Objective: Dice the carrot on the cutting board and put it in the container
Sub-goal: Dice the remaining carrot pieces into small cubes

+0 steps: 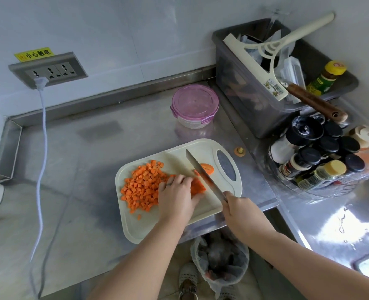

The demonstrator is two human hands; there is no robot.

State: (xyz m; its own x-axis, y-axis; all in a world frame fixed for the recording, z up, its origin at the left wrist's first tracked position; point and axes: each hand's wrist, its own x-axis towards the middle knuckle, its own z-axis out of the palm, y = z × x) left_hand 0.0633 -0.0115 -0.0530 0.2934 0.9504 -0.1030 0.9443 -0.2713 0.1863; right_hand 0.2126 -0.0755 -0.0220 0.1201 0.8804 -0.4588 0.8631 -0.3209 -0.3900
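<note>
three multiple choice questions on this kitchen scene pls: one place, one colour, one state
1. Where is the pile of small orange carrot cubes? A) in a pan B) on the cream plastic cutting board C) in a sink
2. What colour is the lid of the round clear container? A) green B) black C) pink
3. The right hand is: A) gripping the steel kitchen knife B) open and empty C) pressing a lid
Answers: 1 B, the cubes lie heaped on the board's left part; 2 C, the lid shows pink-purple; 3 A, its fingers curl round the knife handle.
</note>
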